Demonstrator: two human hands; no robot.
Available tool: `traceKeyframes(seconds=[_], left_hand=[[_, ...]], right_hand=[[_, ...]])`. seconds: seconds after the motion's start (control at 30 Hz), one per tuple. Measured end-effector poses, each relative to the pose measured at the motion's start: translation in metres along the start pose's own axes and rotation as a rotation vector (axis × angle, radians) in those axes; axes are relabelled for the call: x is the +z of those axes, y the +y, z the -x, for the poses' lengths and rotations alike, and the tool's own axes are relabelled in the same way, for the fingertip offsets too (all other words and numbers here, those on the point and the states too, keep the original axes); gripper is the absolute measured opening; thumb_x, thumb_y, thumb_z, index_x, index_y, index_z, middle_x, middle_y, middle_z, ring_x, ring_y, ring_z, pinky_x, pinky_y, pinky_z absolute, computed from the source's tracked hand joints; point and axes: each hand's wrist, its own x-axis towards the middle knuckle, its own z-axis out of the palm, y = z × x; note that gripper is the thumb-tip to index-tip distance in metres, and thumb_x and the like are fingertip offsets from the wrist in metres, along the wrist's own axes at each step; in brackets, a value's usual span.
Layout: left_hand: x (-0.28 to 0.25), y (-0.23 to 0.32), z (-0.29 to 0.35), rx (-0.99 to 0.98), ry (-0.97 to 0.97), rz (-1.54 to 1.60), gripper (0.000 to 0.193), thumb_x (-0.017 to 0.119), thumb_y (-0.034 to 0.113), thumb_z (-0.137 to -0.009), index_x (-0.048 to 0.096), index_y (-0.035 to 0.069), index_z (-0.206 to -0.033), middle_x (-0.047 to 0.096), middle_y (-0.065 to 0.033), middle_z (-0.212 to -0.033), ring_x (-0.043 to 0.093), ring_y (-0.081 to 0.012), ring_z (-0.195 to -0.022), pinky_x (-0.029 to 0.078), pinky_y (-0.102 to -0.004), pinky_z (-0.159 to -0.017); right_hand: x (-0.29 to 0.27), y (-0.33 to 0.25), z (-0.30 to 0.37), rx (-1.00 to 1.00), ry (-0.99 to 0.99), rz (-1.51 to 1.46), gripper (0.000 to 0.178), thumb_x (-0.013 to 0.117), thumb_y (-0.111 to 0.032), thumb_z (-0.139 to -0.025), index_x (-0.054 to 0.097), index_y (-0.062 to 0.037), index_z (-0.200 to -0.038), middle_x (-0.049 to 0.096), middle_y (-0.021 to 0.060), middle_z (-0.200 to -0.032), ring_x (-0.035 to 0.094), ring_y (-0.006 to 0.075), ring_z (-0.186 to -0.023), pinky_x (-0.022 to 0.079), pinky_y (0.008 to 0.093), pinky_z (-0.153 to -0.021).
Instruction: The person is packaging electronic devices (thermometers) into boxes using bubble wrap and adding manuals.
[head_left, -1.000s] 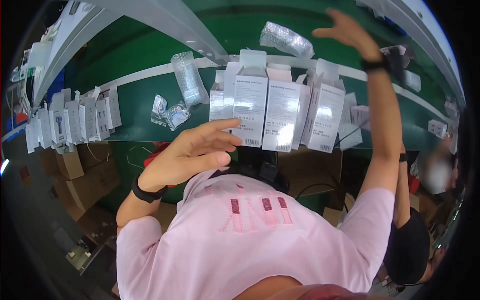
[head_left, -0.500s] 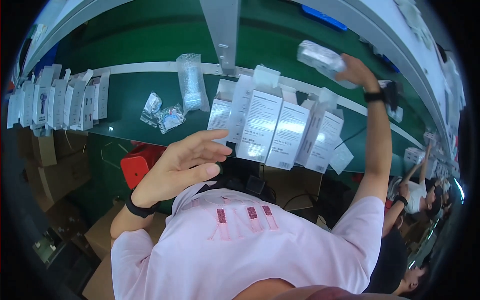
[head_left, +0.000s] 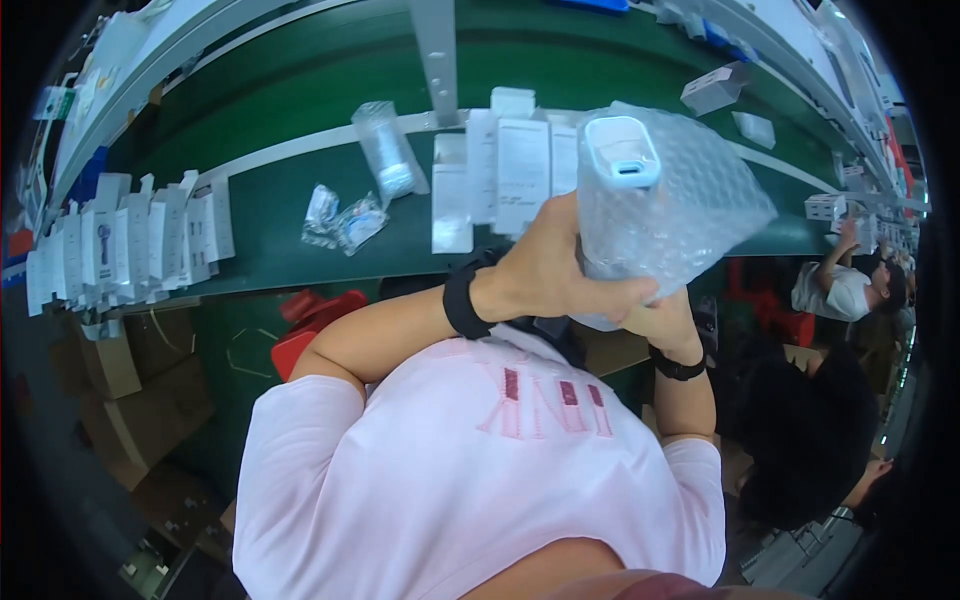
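A light-blue and white device with a slot in its end sits inside a bubble-wrap bag, raised in front of me. My left hand is closed around its left side and lower part. My right hand grips the bottom of the bag, its fingers partly hidden. Behind the bag, open white boxes stand upright on the green bench, some of them covered from sight. To their left lie another bubble-wrapped item and two small clear bags of parts, one bag beside the other bag.
More open white boxes stand in a row at the bench's far left. A metal post rises behind the bench. A white box lies on the green belt beyond. Below are a red stool and cardboard boxes. Other people, one in dark clothing, are at right.
My right hand has brought the bubble-wrapped device from the far right back toward me. My left hand, empty before, has moved right and closed on it.
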Motion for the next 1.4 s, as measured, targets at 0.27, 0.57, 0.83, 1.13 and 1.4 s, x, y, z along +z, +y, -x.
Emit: traceKeyframes(seconds=[0.27,0.57,0.83,1.13,1.4], left_hand=[[-0.051,0.044,0.069,-0.246,0.162,-0.145,0.053,0.076,0.021,-0.074,0.055,-0.002,-0.117,0.067,-0.0125,-0.099,0.064,-0.0175,-0.090,0.050,-0.0311,-0.081],[-0.146,0.079,0.153,-0.091,0.160,-0.495,0.066,0.078,0.023,-0.073,0.050,0.002,-0.129,0.061,-0.0124,-0.104,0.058,-0.0298,-0.096,0.049,-0.0343,-0.080],[-0.225,0.111,0.210,0.045,0.400,-1.172,0.064,0.077,0.014,-0.064,0.063,0.020,-0.126,0.055,-0.0053,-0.083,0.051,-0.0241,-0.081,0.045,-0.0333,-0.071],[-0.268,0.117,0.234,0.106,0.353,-1.231,0.061,0.081,0.017,-0.063,0.066,0.020,-0.122,0.054,-0.0061,-0.085,0.050,-0.0241,-0.082,0.044,-0.0337,-0.069],[-0.228,0.065,0.247,-0.384,0.083,-0.055,0.062,0.085,0.029,-0.065,0.062,0.002,-0.117,0.061,-0.0140,-0.106,0.058,-0.0280,-0.096,0.046,-0.0364,-0.084]], right_hand=[[0.042,-0.078,-0.017,-0.647,0.279,0.600,0.067,0.081,-0.033,-0.072,0.057,0.0054,-0.122,0.060,0.0185,-0.121,0.055,0.0295,-0.114,0.041,0.0396,-0.098],[0.210,-0.063,-0.058,-0.812,0.062,0.821,0.028,0.074,0.001,-0.067,0.069,-0.0004,-0.094,0.061,0.0082,-0.082,0.060,0.0239,-0.079,0.042,0.0528,-0.096],[0.322,-0.035,-0.067,-0.805,0.024,1.042,0.037,0.066,-0.010,-0.063,0.074,-0.0108,-0.099,0.053,0.0037,-0.082,0.055,0.0213,-0.078,0.043,0.0495,-0.091],[0.364,-0.025,-0.077,-0.768,0.047,1.045,0.041,0.066,-0.005,-0.065,0.072,-0.0109,-0.106,0.048,0.0021,-0.081,0.049,0.0194,-0.075,0.042,0.0463,-0.090],[0.330,0.043,-0.068,-0.138,0.046,-0.321,0.121,0.089,-0.034,-0.062,0.012,0.0009,-0.149,0.045,0.0230,-0.134,0.050,0.0311,-0.121,0.040,0.0423,-0.102]])
